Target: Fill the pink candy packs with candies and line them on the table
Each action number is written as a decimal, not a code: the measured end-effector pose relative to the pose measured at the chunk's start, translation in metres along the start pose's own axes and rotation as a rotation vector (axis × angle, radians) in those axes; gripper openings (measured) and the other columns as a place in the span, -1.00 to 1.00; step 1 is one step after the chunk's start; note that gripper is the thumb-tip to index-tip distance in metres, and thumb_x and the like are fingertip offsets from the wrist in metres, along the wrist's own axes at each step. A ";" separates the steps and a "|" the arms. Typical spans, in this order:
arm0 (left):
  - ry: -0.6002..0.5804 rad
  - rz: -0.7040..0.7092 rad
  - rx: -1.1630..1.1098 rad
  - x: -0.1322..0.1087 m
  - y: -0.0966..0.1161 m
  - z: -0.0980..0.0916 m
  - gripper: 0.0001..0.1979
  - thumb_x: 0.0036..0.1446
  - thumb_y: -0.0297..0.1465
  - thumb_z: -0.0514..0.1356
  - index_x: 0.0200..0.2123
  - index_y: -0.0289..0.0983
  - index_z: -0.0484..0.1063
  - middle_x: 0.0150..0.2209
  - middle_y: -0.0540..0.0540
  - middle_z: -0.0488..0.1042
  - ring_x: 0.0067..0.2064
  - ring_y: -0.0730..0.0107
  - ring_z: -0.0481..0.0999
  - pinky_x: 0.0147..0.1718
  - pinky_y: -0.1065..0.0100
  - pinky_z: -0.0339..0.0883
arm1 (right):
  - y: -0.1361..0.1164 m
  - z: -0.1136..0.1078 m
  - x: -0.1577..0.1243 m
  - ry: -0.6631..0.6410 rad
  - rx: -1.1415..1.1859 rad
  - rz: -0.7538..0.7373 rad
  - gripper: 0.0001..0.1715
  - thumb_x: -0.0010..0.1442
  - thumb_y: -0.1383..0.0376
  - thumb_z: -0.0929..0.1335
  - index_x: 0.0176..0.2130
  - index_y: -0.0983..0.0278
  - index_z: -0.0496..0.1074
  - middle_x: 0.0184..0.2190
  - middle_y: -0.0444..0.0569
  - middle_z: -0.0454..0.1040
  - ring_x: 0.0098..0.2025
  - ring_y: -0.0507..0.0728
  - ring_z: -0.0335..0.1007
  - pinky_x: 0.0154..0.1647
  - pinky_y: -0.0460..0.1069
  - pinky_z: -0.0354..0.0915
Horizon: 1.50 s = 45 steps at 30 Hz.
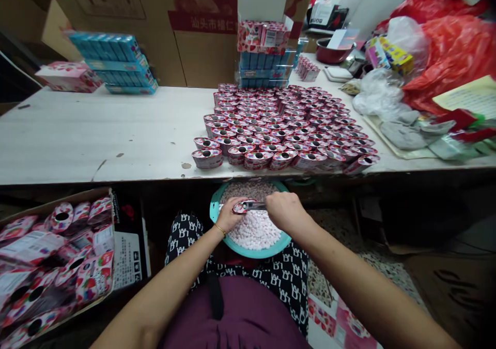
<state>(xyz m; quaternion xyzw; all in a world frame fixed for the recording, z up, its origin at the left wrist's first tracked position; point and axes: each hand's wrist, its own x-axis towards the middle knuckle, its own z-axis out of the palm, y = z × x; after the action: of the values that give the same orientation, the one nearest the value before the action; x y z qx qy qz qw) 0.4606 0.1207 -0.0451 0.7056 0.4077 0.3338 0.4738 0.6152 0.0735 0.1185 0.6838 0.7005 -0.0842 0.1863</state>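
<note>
My left hand (228, 217) grips a small pink oval carton (239, 208) over a turquoise basin (258, 254) on my lap. White and pinkish candies (253, 231) fill the basin. In my right hand (285, 210), closed in a fist, is the handle of a shiny metal scoop (257, 206). The scoop's front end meets the hole in the carton's top; what lies inside the scoop is too small to tell. Just beyond the basin, rows of similar pink oval cartons (258, 158) stand upright on the white table, their holes facing up.
At left, an open cardboard box (110, 245) holds several loose pink cartons. Blue packs (112, 62) and a pink box (68, 76) sit on the white table (155, 137). Stacked packs (265, 62) stand at the back. Red plastic bags (453, 54) crowd the right end.
</note>
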 end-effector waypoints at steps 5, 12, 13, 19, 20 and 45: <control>0.098 -0.152 -0.166 -0.006 -0.009 -0.020 -0.55 -0.25 -0.50 0.27 -0.16 -0.30 0.41 -0.14 -0.13 0.44 -0.08 0.28 0.40 -0.01 0.21 0.22 | 0.042 0.045 -0.009 0.028 -0.011 0.091 -0.66 0.14 0.41 0.12 -0.23 0.27 0.40 -0.33 0.11 0.48 -0.31 0.13 0.43 -0.34 -0.06 0.25; 0.077 -0.406 -0.438 -0.012 -0.012 -0.009 -0.44 -0.29 -0.41 0.33 -0.11 -0.33 0.36 -0.18 -0.13 0.49 -0.17 0.29 0.46 -0.08 0.22 0.29 | -0.006 0.164 0.033 0.008 0.327 0.205 -0.57 0.15 0.44 0.10 -0.06 0.21 0.32 -0.20 0.01 0.46 -0.19 0.06 0.37 -0.26 -0.10 0.19; 0.072 -0.429 -0.480 -0.012 -0.012 -0.004 -0.42 -0.30 -0.42 0.33 -0.10 -0.33 0.35 -0.18 -0.15 0.48 -0.17 0.28 0.46 -0.11 0.22 0.31 | -0.018 0.172 0.041 0.022 0.364 0.228 -0.56 0.16 0.43 0.09 -0.05 0.19 0.31 -0.19 -0.02 0.46 -0.17 0.06 0.37 -0.26 -0.09 0.19; 0.090 -0.367 -0.585 -0.012 0.003 -0.017 -0.39 -0.28 -0.42 0.34 -0.05 -0.32 0.32 -0.08 -0.18 0.44 -0.07 0.26 0.42 -0.02 0.22 0.24 | -0.018 0.187 0.055 0.177 0.764 0.272 -0.62 0.18 0.30 0.12 -0.13 0.18 0.40 -0.22 -0.08 0.48 -0.18 0.08 0.36 -0.24 -0.09 0.20; 0.102 -0.333 -0.561 -0.012 0.004 -0.025 -0.40 -0.26 -0.41 0.33 -0.05 -0.32 0.32 -0.07 -0.17 0.44 -0.06 0.26 0.41 0.00 0.22 0.22 | -0.009 0.186 0.052 0.197 0.810 0.271 -0.63 0.17 0.30 0.13 -0.14 0.18 0.41 -0.22 -0.09 0.49 -0.18 0.08 0.36 -0.23 -0.09 0.21; 0.042 -0.051 -0.021 -0.007 -0.010 -0.010 -0.53 -0.24 -0.61 0.20 -0.16 -0.24 0.42 -0.16 -0.09 0.41 -0.10 0.28 0.38 -0.04 0.20 0.23 | -0.002 0.021 -0.004 0.059 0.026 -0.003 -0.65 0.09 0.43 0.12 -0.31 0.24 0.43 -0.35 0.05 0.49 -0.33 0.17 0.43 -0.41 -0.03 0.23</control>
<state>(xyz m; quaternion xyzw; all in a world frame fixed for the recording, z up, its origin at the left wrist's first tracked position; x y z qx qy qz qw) 0.4465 0.1207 -0.0517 0.6827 0.4319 0.3408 0.4809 0.6160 0.0619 0.1007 0.6874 0.7054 -0.0735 0.1565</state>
